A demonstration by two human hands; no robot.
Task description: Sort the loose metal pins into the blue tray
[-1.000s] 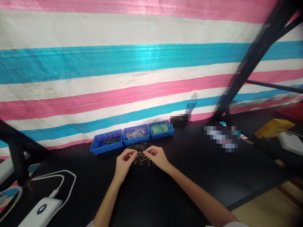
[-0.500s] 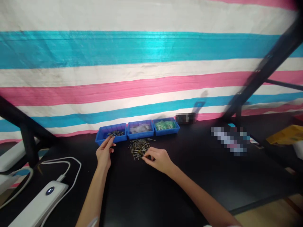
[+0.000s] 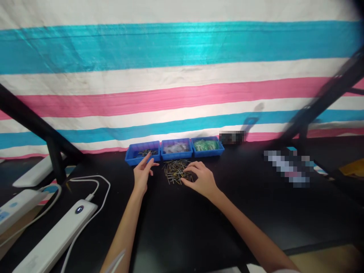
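A pile of thin metal pins [image 3: 172, 170], brass-coloured and grey, lies on the black table. My right hand [image 3: 203, 180] is at the pile's right side, thumb and fingers apart over its edge, with nothing visible between them. My left hand [image 3: 141, 176] is in front of the left blue bin [image 3: 132, 161], its fingers spread and one fingertip at the bin's front rim. More thin pins [image 3: 148, 152] lie inside that bin. Beside it stand a middle blue bin [image 3: 176, 155] with clear plastic bags [image 3: 176, 148] and a right blue bin [image 3: 209, 152] with green-and-clear bags [image 3: 206, 145].
On the left lie a white power bank [image 3: 57, 237] with a white cable [image 3: 106, 193] and a power strip [image 3: 19, 206]. Black frame bars [image 3: 318, 98] rise on both sides. A striped sheet [image 3: 170, 91] hangs behind the bins. Blurred items [image 3: 287, 167] lie at right.
My left hand has opened from a pinch above the left bin and come a little toward me. My right thumb and fingers have parted at the pile. The view has shifted left.
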